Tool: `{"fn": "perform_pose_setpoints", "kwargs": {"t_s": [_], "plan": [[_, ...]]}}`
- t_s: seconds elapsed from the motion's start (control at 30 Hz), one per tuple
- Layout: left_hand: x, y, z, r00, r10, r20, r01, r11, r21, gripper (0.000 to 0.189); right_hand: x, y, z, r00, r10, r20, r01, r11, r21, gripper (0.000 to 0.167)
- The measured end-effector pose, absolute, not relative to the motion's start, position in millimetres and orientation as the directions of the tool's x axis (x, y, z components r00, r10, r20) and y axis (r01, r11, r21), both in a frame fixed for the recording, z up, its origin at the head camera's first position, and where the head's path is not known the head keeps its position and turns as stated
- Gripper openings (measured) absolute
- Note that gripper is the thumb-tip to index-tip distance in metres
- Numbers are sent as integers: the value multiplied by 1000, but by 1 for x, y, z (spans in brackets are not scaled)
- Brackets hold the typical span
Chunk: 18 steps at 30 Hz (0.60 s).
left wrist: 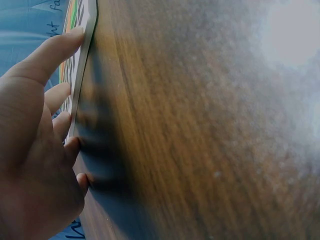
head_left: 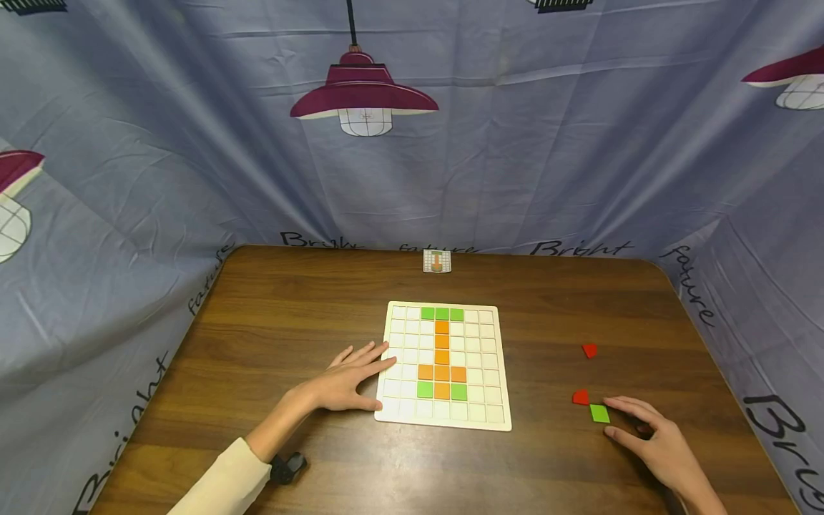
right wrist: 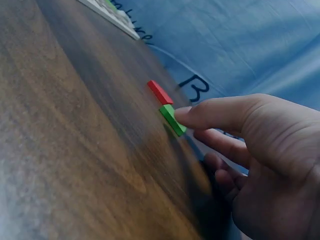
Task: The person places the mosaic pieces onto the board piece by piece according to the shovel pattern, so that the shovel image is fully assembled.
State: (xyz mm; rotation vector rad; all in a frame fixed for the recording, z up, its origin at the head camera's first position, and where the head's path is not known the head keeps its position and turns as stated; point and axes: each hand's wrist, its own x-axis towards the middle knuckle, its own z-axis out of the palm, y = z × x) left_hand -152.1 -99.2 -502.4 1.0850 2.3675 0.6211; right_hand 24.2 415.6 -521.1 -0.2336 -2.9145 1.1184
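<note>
A white grid board [head_left: 488,345] lies flat on the table, with green squares along its top row, an orange column below and more orange and green squares near the bottom. My left hand [head_left: 344,383] rests along the board's left edge, fingers spread and fairly straight, fingertips at the rim. Over to the right, my right hand [head_left: 650,433] is just beside a loose green square tile [head_left: 599,414]. Its thumb and index finger are parted, the tips right by the tile's right side. A red tile [head_left: 581,397] lies close against the green one.
Another red tile [head_left: 589,350] lies farther back on the right. A small card [head_left: 437,261] printed with a grid pattern sits at the far edge of the wooden table [head_left: 290,300]. Blue-grey cloth [head_left: 502,143] with printed lamps and lettering surrounds the table's back and sides.
</note>
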Motion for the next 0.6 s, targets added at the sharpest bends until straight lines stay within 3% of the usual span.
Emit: {"fn": "perform_pose_setpoints", "kwargs": {"t_s": [0.6], "plan": [[-153, -100, -503, -579, 786, -217, 579, 584, 569, 82, 15, 414, -527, -995, 83, 62, 22, 753, -657, 37]]}}
